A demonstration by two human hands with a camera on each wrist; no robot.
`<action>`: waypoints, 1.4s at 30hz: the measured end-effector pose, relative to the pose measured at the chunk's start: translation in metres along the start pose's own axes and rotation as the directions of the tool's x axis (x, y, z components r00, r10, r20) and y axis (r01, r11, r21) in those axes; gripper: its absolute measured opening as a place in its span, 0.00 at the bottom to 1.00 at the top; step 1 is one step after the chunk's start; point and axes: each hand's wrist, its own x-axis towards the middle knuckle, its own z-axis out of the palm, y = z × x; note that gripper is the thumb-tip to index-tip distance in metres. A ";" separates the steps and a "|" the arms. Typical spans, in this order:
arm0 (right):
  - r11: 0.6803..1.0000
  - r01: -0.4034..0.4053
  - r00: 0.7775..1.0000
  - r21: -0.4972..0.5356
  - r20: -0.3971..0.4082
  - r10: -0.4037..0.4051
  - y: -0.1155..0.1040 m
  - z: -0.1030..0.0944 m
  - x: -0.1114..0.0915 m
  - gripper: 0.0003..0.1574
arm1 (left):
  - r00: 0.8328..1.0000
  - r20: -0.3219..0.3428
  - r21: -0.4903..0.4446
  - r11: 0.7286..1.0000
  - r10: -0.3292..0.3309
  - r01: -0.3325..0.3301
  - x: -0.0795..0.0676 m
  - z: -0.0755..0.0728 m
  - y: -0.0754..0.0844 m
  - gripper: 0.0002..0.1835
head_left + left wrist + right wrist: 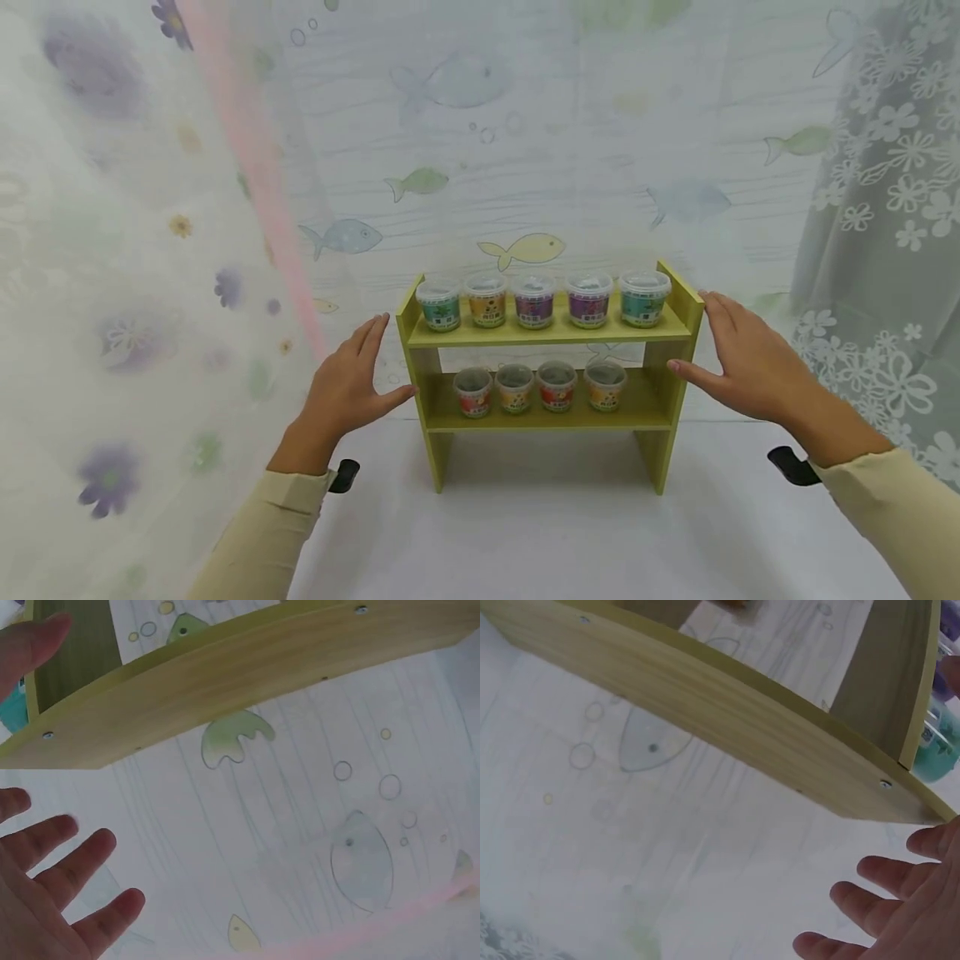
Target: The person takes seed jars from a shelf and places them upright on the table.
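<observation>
Shelf (549, 340) of yellow-green wood, two boards high, stands upright on the white table (555, 542), and we see it between two hands that are well apart from each other. The left hand (348, 379) is beside the left side panel (422, 417), fingers spread, thumb pointing in towards the panel's front edge. The right hand (757, 358) is beside the right side panel (677, 417), its fingers also spread and its thumb across the front edge; we cannot tell whether either thumb touches the wood. On the upper board we count five lidded cups in a row: a teal cup (441, 310), a yellow cup (487, 308), two purple cups (534, 308) and another teal one at the right end. Below sit four more, where red cups (474, 402) alternate with yellow ones. Behind hangs a pale curtain (600, 125) printed with fish. At each wrist, by the beige sleeves (258, 533), we notice a small black device (344, 476)
</observation>
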 end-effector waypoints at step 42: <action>0.897 -0.112 0.994 0.428 0.057 0.097 -0.028 -0.031 0.078 0.48 | 0.928 -0.371 -0.308 0.947 -0.029 -0.094 0.033 0.025 0.030 0.43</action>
